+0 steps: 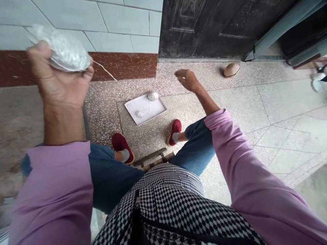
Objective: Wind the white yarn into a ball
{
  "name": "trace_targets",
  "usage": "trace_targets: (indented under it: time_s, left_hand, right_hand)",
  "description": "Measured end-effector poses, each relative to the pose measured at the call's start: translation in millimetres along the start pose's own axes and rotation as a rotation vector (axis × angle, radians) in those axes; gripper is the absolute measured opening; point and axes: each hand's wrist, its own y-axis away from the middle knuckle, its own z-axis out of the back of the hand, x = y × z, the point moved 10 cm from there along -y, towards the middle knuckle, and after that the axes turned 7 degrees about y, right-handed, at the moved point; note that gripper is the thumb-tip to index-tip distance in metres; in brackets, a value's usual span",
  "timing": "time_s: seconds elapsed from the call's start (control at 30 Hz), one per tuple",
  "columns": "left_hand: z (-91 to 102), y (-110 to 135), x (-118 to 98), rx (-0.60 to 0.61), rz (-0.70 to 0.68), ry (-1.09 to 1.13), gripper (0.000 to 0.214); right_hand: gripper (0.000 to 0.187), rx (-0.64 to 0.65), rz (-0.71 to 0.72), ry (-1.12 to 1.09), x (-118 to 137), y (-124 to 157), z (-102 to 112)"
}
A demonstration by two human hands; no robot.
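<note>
Raised at the upper left, my left hand (60, 78) grips a large, glossy white ball of string (67, 49), its fingers wrapped round the underside and side. A loose white strand (105, 69) leaves the ball toward the right and fades from sight above the floor. My right hand (188, 80) is held out at the right, in front of the dark door, with its fingers curled together. A small pale spot shows at those fingers, too small to name. Between and below the hands, a white tray (145, 119) on the floor carries two smaller white balls of string (153, 96).
My red shoes (176, 131) stand on the speckled floor either side of the tray's near edge. A tiled wall (122, 20) and dark door (204, 30) bound the far side. A rounded tan object (232, 69) lies by the door. Part of a low seat (153, 160) shows between my legs.
</note>
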Motion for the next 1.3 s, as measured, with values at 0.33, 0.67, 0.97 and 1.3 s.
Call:
trace_targets:
  time_s: [0.33, 0.67, 0.97, 1.3]
  left_hand:
    - [-44.8, 10, 64, 0.166, 0.181, -0.158, 0.08]
    - [-38.4, 28, 65, -0.121, 0.118, -0.026, 0.063]
    - [-16.1, 7, 65, -0.213, -0.179, -0.367, 0.058]
    - [-39.3, 43, 121, 0.193, 0.262, -0.267, 0.066]
  right_hand:
    - [0.062, 0.173, 0.249, -0.761, 196, -45, -98]
    - [0.047, 0.044, 0.291, -0.312, 214, -7, -101]
    - [0.03, 0.088, 0.521, -0.084, 234, 54, -83]
    - [0.053, -0.131, 0.286, -0.17, 161, 15, 16]
